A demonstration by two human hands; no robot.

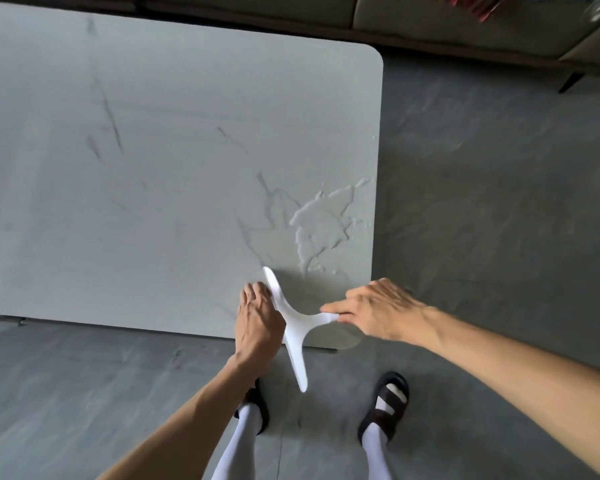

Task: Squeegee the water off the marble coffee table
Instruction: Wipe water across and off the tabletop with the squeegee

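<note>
A white T-shaped squeegee (pixel 291 327) lies across the near right corner of the pale marble coffee table (pixel 153 168), its blade running from the tabletop out past the near edge. My left hand (pixel 257 323) holds the blade's left side, fingers curled over it. My right hand (pixel 378 311) pinches the end of the short handle. A puddle of water (pixel 323 220) with scattered droplets spreads on the marble just beyond the blade, reaching toward the table's right edge.
Grey floor (pixel 499 202) surrounds the table to the right and in front. A sofa (pixel 465 29) runs along the far side, with one dark leg at the right. My feet in dark sandals (pixel 385 407) stand near the table corner.
</note>
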